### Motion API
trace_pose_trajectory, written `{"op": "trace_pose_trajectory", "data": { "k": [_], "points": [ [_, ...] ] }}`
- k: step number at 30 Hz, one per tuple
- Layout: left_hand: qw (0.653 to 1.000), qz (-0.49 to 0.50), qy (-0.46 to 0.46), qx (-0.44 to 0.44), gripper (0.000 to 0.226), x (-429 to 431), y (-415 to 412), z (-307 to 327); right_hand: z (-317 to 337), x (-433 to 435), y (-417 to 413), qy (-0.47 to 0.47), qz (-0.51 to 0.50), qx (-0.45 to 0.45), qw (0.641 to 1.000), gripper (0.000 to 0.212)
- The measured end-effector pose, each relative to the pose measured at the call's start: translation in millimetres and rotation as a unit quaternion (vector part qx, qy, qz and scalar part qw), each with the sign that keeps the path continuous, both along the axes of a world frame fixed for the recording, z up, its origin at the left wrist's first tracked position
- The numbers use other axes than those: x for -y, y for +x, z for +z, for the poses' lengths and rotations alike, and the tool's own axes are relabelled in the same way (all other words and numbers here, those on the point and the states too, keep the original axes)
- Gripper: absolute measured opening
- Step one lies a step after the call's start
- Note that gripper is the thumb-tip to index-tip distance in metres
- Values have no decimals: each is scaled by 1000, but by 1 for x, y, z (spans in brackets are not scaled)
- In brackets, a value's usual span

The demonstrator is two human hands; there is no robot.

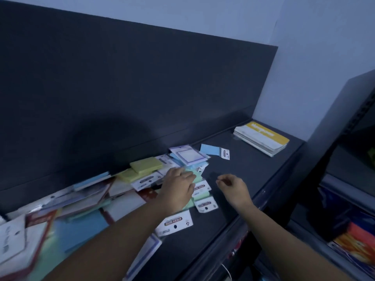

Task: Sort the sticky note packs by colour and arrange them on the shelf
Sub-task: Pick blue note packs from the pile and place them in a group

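A jumbled heap of sticky note packs [113,195] covers the left and middle of the dark shelf [243,179]: yellow packs [146,167], blue, green and white ones. One blue pack [213,150] lies alone to the right of the heap. My left hand [179,186] rests palm down with straight fingers on a green pack [197,178] at the heap's right edge. My right hand [233,187] hovers just right of it over bare shelf, fingers loosely curled, holding nothing.
A stack of yellow-and-white booklets [261,139] lies at the shelf's far right end. A dark back panel [121,88] rises behind the shelf. To the right stands another rack [353,220] with colourful goods on a lower level.
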State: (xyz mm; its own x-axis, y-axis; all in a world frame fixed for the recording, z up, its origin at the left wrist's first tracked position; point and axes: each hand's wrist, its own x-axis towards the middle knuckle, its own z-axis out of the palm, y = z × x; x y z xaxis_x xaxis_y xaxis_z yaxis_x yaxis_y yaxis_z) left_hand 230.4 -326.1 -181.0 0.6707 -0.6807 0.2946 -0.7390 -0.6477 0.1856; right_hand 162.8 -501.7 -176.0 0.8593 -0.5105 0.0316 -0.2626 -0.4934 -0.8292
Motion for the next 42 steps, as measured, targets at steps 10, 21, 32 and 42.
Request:
{"op": "trace_pose_trajectory", "data": {
  "k": [10,21,32,42],
  "points": [
    [991,30,99,81,34,65,49,9,-3,85,99,-72,49,-14,996,26],
    [964,156,215,28,74,87,90,-2,-20,124,162,-222,135,-113,959,62],
    [979,140,140,58,32,95,82,13,-18,125,191,-233,79,-129,961,76],
    [951,141,120,247,19,47,55,46,7,91,167,107,125,96,982,47]
  ]
}}
